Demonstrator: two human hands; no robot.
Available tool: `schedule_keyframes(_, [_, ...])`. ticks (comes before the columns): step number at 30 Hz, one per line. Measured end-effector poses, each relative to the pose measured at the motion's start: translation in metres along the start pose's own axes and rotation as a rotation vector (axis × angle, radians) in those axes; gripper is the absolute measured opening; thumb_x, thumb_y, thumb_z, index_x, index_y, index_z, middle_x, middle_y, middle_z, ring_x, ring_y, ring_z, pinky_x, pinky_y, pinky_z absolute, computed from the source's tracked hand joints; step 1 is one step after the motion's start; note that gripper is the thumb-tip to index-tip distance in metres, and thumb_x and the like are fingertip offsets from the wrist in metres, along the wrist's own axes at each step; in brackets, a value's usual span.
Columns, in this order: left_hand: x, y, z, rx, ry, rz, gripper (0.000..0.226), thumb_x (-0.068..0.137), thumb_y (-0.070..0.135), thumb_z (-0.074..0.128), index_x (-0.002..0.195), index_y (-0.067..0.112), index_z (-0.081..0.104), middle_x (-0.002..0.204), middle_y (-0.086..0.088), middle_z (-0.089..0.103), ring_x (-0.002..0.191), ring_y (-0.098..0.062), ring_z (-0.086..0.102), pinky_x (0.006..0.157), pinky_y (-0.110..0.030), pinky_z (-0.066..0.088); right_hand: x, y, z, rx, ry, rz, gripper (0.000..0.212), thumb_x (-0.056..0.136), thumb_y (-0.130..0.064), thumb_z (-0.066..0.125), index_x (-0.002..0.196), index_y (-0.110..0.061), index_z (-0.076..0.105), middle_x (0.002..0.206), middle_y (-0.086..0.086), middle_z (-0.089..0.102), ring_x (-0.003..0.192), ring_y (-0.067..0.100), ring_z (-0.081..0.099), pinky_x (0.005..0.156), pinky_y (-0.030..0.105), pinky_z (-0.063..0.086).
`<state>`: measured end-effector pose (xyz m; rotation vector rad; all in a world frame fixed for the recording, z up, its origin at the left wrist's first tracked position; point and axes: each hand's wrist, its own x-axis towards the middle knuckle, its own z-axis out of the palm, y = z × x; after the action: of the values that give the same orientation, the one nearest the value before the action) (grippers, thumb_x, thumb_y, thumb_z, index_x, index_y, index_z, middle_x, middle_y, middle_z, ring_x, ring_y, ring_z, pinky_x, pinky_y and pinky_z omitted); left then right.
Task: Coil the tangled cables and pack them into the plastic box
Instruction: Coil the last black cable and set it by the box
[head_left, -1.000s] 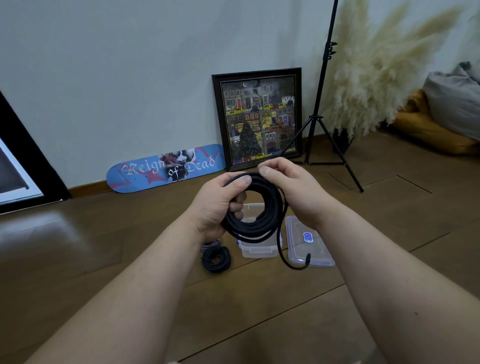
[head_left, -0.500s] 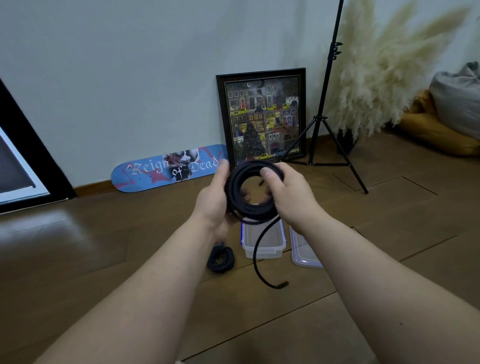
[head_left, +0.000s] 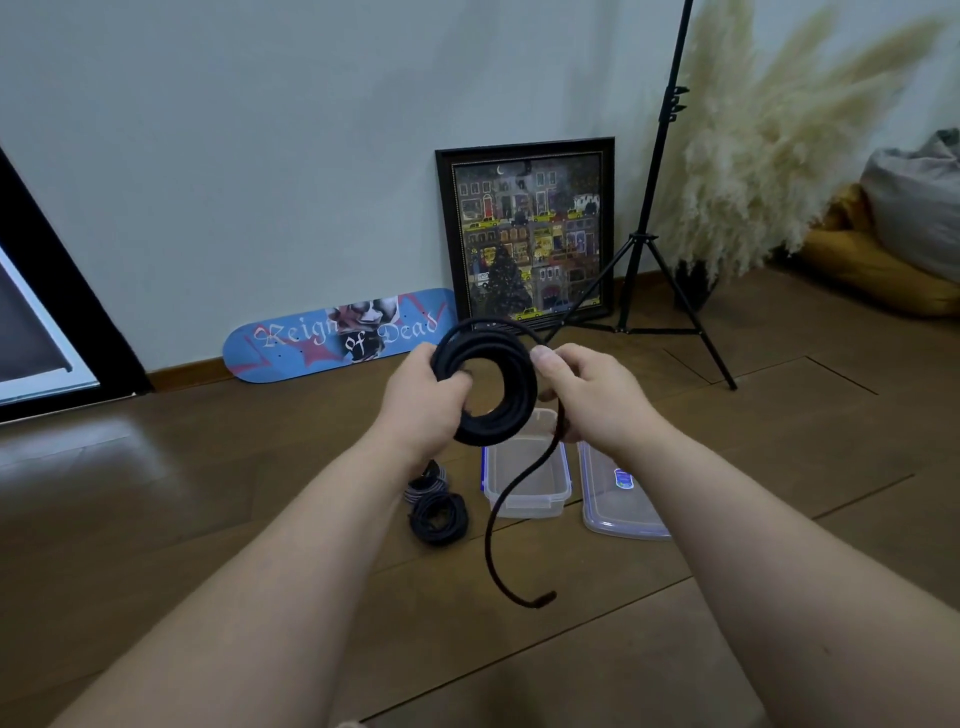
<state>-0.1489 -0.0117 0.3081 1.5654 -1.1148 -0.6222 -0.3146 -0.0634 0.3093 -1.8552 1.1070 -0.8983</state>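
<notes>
2 bare hands hold 1 black cable coil (head_left: 491, 384) above a wooden floor (head_left: 208, 493), in front of a pale wall. Far left: dark-framed panel (head_left: 47, 332) leaning on the wall. Next right: blue skateboard deck (head_left: 337, 335) on its edge against the skirting. Left hand (head_left: 423, 408) grips the coil's left side, fingers curled round the bundled turns, thumb on the near face. Below that hand, on the floor: 2 smaller coiled cables, a striped one (head_left: 426, 480) touching a black one (head_left: 439, 518) in front of it. Coil stands roughly upright between the 2 hands, its opening facing the camera. Right hand (head_left: 597, 397) pinches the cable at the coil's right edge, fingers curled. Loose tail (head_left: 498, 519) drops from that hand, curves down and left, and its end hooks up just over the floor. Under the coil: clear plastic box (head_left: 524, 475), open, just right of the floor coils. Lid (head_left: 618, 488) lies flat just beside the box, right side. Behind: framed picture (head_left: 527, 234), tripod stand (head_left: 649, 208), pampas grass (head_left: 769, 150), cushions (head_left: 898, 249) far right.
</notes>
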Motion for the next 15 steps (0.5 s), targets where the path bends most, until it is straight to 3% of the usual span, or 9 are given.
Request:
schedule_keyframes(4, [-0.003, 0.002, 0.002, 0.153, -0.098, 0.032, 0.009, 0.089, 0.009, 0.053, 0.097, 0.014, 0.056, 0.082, -0.011, 0.059, 0.087, -0.042, 0.064, 0.081, -0.053, 0.053, 0.003, 0.001, -0.006, -0.036, 0.008, -0.080, 0.020, 0.095, -0.038, 0.056, 0.098, -0.021, 0.067, 0.077, -0.004, 0.064, 0.070, 0.017, 0.059, 0.072, 0.043, 0.053])
schedule_keyframes(7, [-0.001, 0.005, 0.001, 0.164, -0.120, 0.042, 0.007, 0.091, 0.006, 0.052, 0.096, 0.011, 0.054, 0.082, -0.010, 0.058, 0.079, -0.036, 0.065, 0.077, -0.045, 0.054, 0.006, 0.000, -0.006, -0.022, 0.005, -0.120, 0.017, 0.096, -0.030, 0.057, 0.101, -0.020, 0.070, 0.080, -0.005, 0.066, 0.076, 0.013, 0.058, 0.074, 0.039, 0.049])
schedule_keyframes(9, [-0.001, 0.004, -0.002, 0.168, -0.143, 0.052, 0.009, 0.091, 0.005, 0.052, 0.089, 0.014, 0.052, 0.078, -0.007, 0.056, 0.072, -0.028, 0.064, 0.070, -0.039, 0.052, 0.009, -0.004, -0.012, 0.042, 0.089, -0.157, 0.015, 0.094, -0.023, 0.061, 0.097, -0.014, 0.073, 0.083, 0.001, 0.069, 0.078, 0.008, 0.059, 0.074, 0.031, 0.048])
schedule_keyframes(12, [-0.002, -0.002, -0.008, 0.114, -0.194, 0.032, 0.013, 0.091, 0.003, 0.054, 0.084, 0.015, 0.053, 0.068, -0.005, 0.053, 0.064, -0.025, 0.059, 0.068, -0.039, 0.050, 0.010, -0.001, -0.022, 0.168, 0.046, -0.095, 0.011, 0.091, -0.018, 0.066, 0.096, -0.010, 0.073, 0.066, -0.012, 0.063, 0.059, -0.004, 0.053, 0.057, 0.014, 0.041])
schedule_keyframes(15, [0.003, -0.014, -0.016, -0.071, -0.122, -0.058, 0.012, 0.093, 0.003, 0.054, 0.085, 0.012, 0.055, 0.063, -0.003, 0.048, 0.060, -0.021, 0.048, 0.071, -0.045, 0.046, 0.008, 0.010, -0.031, 0.315, -0.118, 0.089, 0.007, 0.090, -0.011, 0.065, 0.090, -0.007, 0.071, 0.050, -0.011, 0.047, 0.049, 0.009, 0.038, 0.046, 0.019, 0.032])
